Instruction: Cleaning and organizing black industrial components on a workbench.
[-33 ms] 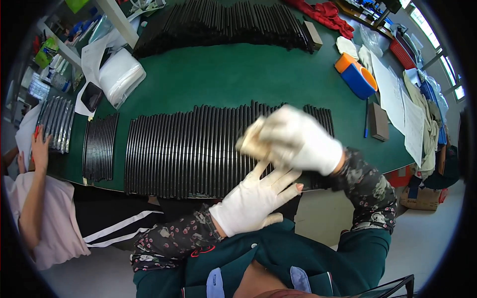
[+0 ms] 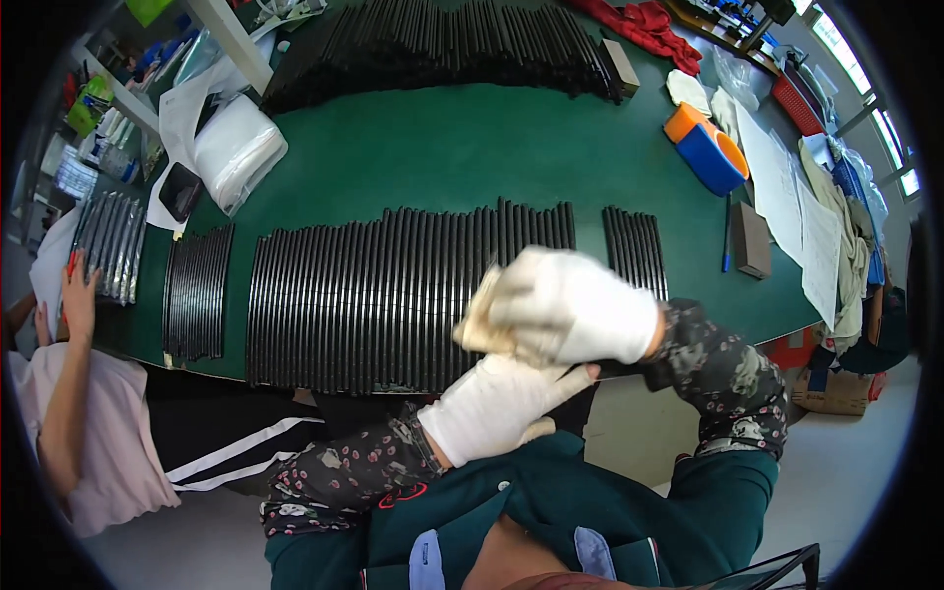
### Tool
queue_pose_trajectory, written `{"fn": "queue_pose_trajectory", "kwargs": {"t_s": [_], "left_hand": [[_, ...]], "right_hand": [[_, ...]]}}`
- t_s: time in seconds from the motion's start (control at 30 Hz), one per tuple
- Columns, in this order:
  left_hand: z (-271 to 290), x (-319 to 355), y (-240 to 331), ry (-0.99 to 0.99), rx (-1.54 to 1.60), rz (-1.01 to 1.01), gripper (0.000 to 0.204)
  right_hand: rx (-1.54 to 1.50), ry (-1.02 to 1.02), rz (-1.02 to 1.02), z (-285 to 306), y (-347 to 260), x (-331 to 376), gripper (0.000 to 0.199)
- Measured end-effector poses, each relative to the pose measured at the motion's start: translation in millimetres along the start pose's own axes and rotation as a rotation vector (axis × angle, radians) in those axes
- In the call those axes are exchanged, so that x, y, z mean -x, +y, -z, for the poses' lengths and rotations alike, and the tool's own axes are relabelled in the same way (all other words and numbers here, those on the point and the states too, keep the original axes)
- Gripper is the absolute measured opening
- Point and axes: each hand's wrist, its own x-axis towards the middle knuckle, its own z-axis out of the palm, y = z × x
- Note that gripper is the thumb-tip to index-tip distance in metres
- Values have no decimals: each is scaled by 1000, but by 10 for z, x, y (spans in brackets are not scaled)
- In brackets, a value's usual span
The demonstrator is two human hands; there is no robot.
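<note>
A long row of thin black rods point(image 2: 354, 295) lies side by side on the green table point(image 2: 442, 147) in front of me. In my white-gloved right hand point(image 2: 585, 310) is a folded cream cloth point(image 2: 479, 323), held over the right part of this row; the hand is blurred. My left hand point(image 2: 487, 408), also gloved, lies stretched out at the rods' near ends, with one bare fingertip showing. Some of its fingers are hidden beneath the right hand. To the right of my hands is a smaller group of black rods point(image 2: 636, 246), separated by a gap.
Another group of rods point(image 2: 197, 295) lies at left; a large pile point(image 2: 442, 49) is at the back. At right are a blue-and-orange holder point(image 2: 710, 162), a brown block point(image 2: 750, 241) and a blue pen point(image 2: 727, 236). A co-worker's hand point(image 2: 79, 300) touches wrapped rods point(image 2: 110, 246).
My right hand with the cloth has moved nearer to me and slightly left, now covering some left fingers. The left hand stays nearly in place.
</note>
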Motion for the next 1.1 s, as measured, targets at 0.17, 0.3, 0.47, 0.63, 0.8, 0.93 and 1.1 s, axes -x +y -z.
{"fn": "queue_pose_trajectory", "kwargs": {"t_s": [0.17, 0.3, 0.47, 0.63, 0.8, 0.93, 1.1], "left_hand": [[213, -86, 32, -124, -24, 60, 75], [164, -55, 6, -101, -24, 61, 76], [192, -62, 66, -119, -21, 60, 73], [155, -94, 47, -120, -63, 32, 75], [304, -192, 147, -204, -50, -2, 77], [194, -742, 223, -84, -1, -215, 71], [-232, -1200, -152, -140, -170, -269, 67]], "right_hand": [[335, 130, -375, 84, 811, -317, 21], [186, 261, -157, 50, 500, -376, 16], [436, 66, -124, -78, 579, -428, 16], [428, 291, -464, 390, 937, -135, 17], [514, 368, -512, 750, 572, 245, 16], [428, 516, -636, 950, 576, 648, 19], [339, 589, -745, 978, 535, 857, 19]]}}
